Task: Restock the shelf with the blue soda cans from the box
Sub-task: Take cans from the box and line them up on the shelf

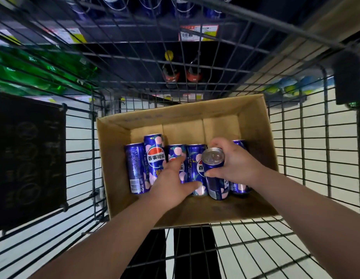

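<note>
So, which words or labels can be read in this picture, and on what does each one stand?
"百事可乐": logo on the second can from the left, in the box.
"乐": cut-off logo on the third can.
"百": cut-off logo on the fourth can.
Fine print on the leftmost can and the held can: too small.
Shelf price tags: blurred.
Print on the box's far wall: too faint.

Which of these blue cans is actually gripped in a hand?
The can gripped by the right hand, its silver top facing the camera; the other cans lie flat in the box, where the left hand reaches.
</note>
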